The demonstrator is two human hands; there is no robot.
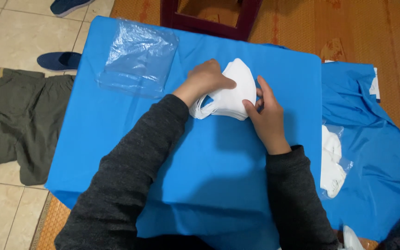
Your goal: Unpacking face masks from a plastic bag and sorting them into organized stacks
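On blue cloth (218, 157), left hand (204, 78) pressed atop white masks (230, 95), right hand (267, 118) pinching their edge

even indoor light, soft shadows, sharp

Counts, head view: 2 hands, 1 mask stack, 2 plastic bags, 2 shoes.

Two bare hands on the table: left hand (204, 76), right hand (267, 115), each in a dark grey sleeve, so two sleeves. One stack of white masks (230, 95) between them; number of masks in the stack can't be told. One empty clear plastic bag (137, 58) on the table, one filled clear bag of white items (332, 162) off to the right. One blue table cover (200, 176), plus one more blue sheet (371, 139) on the floor. Two dark blue shoes (59, 60). One olive garment (17, 120). One dark red stool (209, 18), partly cropped.
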